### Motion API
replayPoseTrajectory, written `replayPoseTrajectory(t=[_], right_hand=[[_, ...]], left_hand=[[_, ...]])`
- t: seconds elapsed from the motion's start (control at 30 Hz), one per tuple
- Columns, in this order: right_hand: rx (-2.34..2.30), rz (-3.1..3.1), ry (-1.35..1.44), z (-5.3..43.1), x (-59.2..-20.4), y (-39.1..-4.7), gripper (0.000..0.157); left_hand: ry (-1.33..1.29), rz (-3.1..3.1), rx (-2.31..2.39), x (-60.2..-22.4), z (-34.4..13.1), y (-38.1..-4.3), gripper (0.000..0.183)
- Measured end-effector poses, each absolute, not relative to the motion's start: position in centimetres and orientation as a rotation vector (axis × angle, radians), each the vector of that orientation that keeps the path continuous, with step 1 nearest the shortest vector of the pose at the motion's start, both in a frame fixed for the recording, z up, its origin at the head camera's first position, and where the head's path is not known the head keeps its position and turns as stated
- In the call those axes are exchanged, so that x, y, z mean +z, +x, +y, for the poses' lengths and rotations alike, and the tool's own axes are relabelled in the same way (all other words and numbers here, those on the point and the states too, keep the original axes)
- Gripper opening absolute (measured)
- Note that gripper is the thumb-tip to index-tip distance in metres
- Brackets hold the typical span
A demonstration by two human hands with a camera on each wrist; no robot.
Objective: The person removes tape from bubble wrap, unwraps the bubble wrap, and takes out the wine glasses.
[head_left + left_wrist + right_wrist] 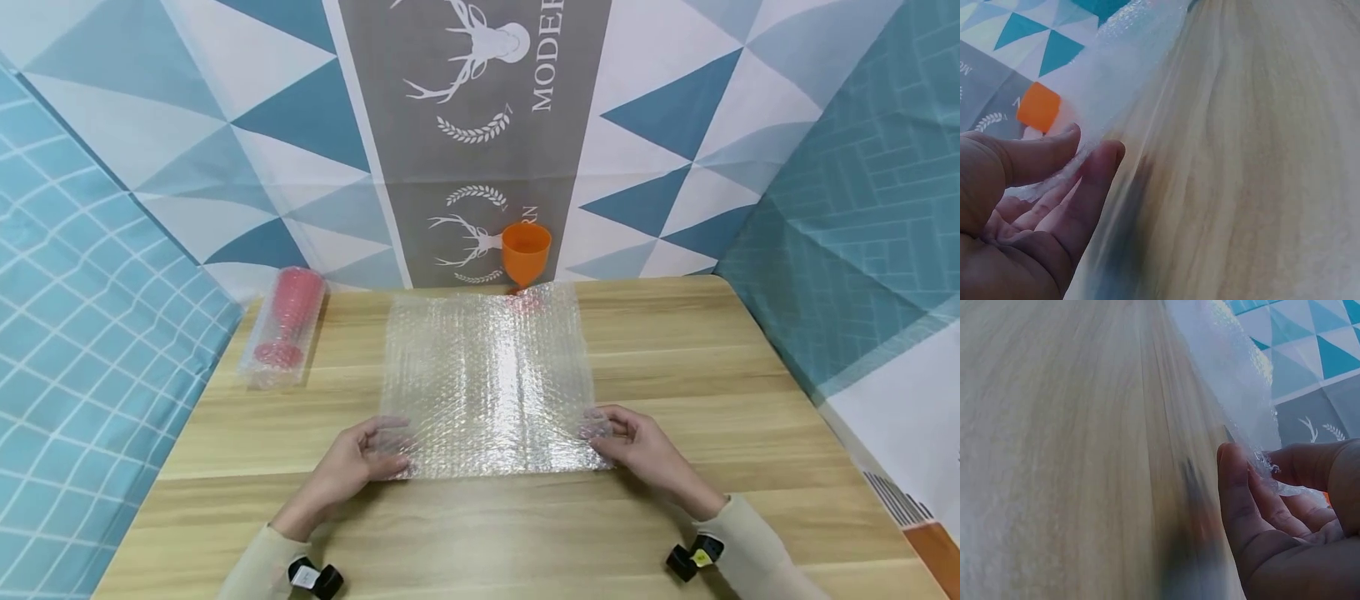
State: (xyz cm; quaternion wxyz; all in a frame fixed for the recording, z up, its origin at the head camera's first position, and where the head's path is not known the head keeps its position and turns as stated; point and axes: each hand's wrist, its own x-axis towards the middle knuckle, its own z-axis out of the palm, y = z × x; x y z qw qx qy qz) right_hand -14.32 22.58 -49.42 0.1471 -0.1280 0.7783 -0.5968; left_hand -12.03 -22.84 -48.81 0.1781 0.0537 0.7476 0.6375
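A clear sheet of bubble wrap (480, 383) spreads over the middle of the table between both hands. My left hand (360, 450) pinches its near left corner; in the left wrist view the thumb (1047, 153) lies on one face and the fingers on the other. At the near right corner, my right hand (637, 446) grips the sheet likewise, and the right wrist view shows the edge between thumb (1310, 464) and fingers. Behind the far edge stands an orange goblet-shaped cup (525, 254), its reddish lower part blurred through the wrap.
Toward the back left of the wooden table (480, 533) lies a pink goblet-shaped thing (288, 321) wrapped in bubble wrap. A patterned cloth (480, 150) hangs behind the table, with blue tiled cloth (97, 358) on the left side.
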Motion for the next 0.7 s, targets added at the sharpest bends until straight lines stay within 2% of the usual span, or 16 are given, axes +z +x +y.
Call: replayPoseTrajectory(t=[0.7], right_hand=[[-1.752, 2.246, -0.377, 23.44, -50.13, -14.79, 0.045]], left_hand=[[0.158, 2.112, 1.732, -48.52, -23.3, -12.75, 0.051]])
